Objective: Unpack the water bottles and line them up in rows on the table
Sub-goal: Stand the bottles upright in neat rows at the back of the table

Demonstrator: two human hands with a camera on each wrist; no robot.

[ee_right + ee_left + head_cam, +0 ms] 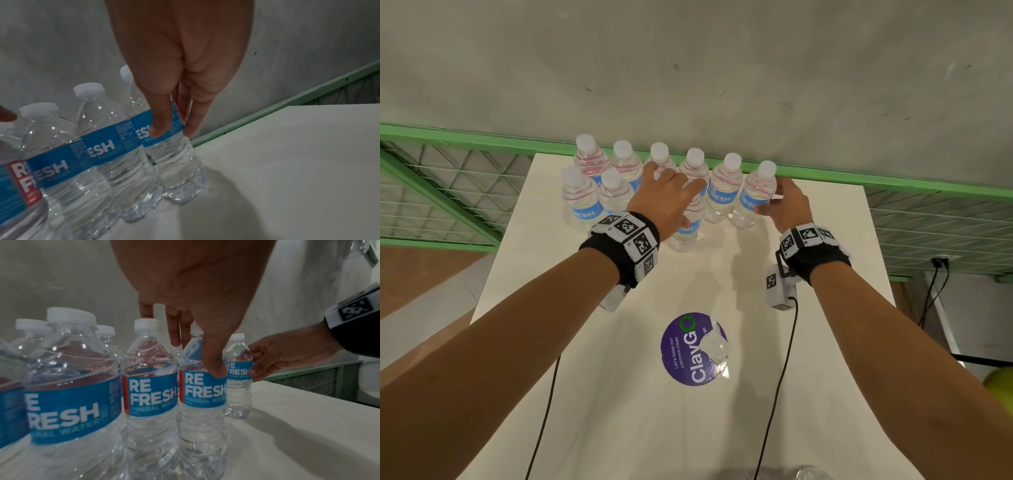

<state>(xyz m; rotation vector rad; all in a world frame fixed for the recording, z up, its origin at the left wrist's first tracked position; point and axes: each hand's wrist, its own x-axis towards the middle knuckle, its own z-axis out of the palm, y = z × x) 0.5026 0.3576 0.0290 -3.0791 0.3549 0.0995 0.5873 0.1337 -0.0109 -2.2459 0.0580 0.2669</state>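
Note:
Clear water bottles with white caps and blue "REFRESH" labels stand on the white table (808, 342). A back row of bottles (726, 181) runs along the far edge, and a shorter front row (580, 198) starts at the left. My left hand (676, 178) reaches down over a front-row bottle (685, 229), hiding its cap. In the left wrist view the left hand (197, 357) has its thumb on that bottle's label (203, 389) and its fingers behind it. My right hand (770, 198) pinches the rightmost back-row bottle (753, 195) at its label; the right wrist view shows the right hand (172, 131) on this bottle (179, 164).
A green frame with wire mesh (893, 192) runs right behind the table, under a grey wall. A round purple sticker (685, 353) with a torn scrap on it lies mid-table. Clear plastic (808, 474) shows at the near edge. Wrist cables trail over the table.

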